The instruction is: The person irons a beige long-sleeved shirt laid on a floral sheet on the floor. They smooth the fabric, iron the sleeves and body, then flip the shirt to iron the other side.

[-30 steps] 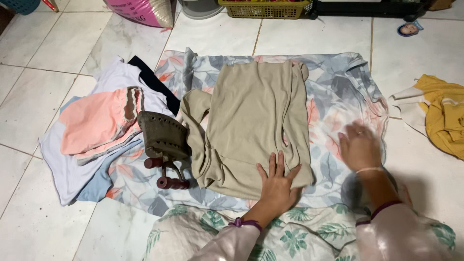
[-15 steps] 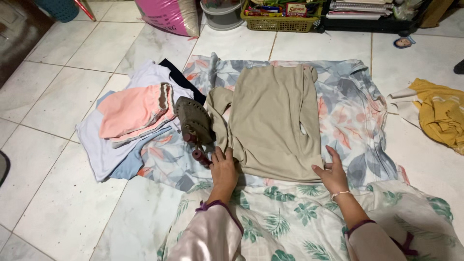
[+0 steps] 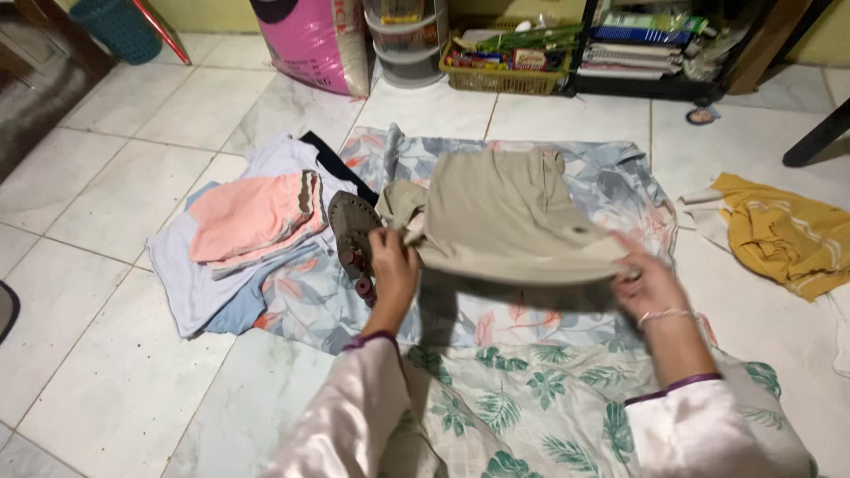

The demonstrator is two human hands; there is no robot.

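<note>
Hands grip the beige shirt's near hem, lifted off the floral sheet.
Left hand [image 3: 390, 257] pinches the shirt [image 3: 505, 217] at its left corner; right hand [image 3: 649, 281], blurred, is closed on the right corner. Far end rests on the sheet [image 3: 620, 186], spread on the floor. An iron [image 3: 352, 232] lies just left, beside folded clothes [image 3: 252, 217].

pink sack [image 3: 312, 40] beside boxed packages [image 3: 522, 58]
</note>
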